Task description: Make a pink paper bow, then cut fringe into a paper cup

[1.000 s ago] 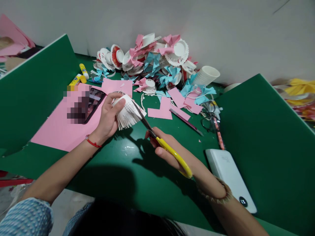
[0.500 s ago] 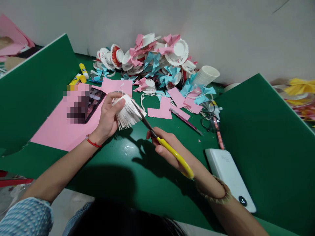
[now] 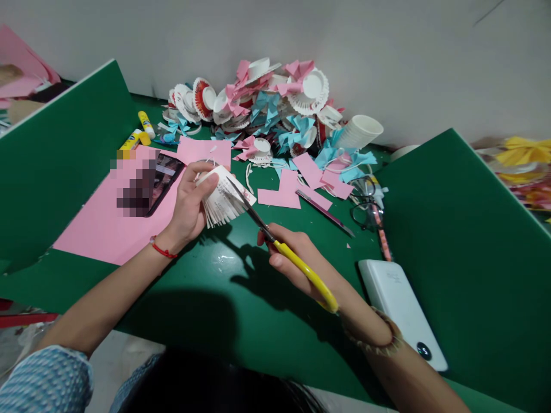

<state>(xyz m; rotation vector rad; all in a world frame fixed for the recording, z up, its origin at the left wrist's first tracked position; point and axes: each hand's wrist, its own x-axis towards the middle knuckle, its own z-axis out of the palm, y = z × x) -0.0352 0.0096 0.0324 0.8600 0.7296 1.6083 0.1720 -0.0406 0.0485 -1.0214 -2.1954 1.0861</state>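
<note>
left hand (image 3: 188, 207): fingers clenched around a white paper cup with its wall cut into fringe strips (image 3: 224, 197); thumb on top of it, cup held above the tabletop, strips fanning down and to the right.
right hand (image 3: 297, 264): fingers grasping yellow-handled scissors (image 3: 282, 249); handles in the palm, blades pointing up-left.
scissors vs cup: blades reach into the cup wall at its right side; blade tips are in the paper, can't tell how far apart they stand.
cup position: centre-left, just right of the large pink paper sheet (image 3: 103, 221), above bare green tabletop (image 3: 241, 298).
wrists: red string on the left wrist (image 3: 162, 249); woven band on the right wrist (image 3: 379, 338).
pink sheet: lies flat on the tabletop left of the hands; a dark phone (image 3: 161, 180) rests on it, partly blurred.
back pile: heap of finished white fringed cup pieces with pink and blue paper bows (image 3: 267, 106) against the wall.
near pile: stack of white paper cups lying on its side (image 3: 359, 132), to the right of the heap.
glue: yellow-capped glue sticks (image 3: 140, 132) at back left.
scraps: pink paper offcuts (image 3: 297, 186) right of the cup; a slim pink-handled craft knife (image 3: 325, 212) beside them.
right side: black-framed glasses (image 3: 365, 212); white power bank (image 3: 400, 312) near the right forearm.
dividers: green boards (image 3: 465, 229) stand at both sides.
</note>
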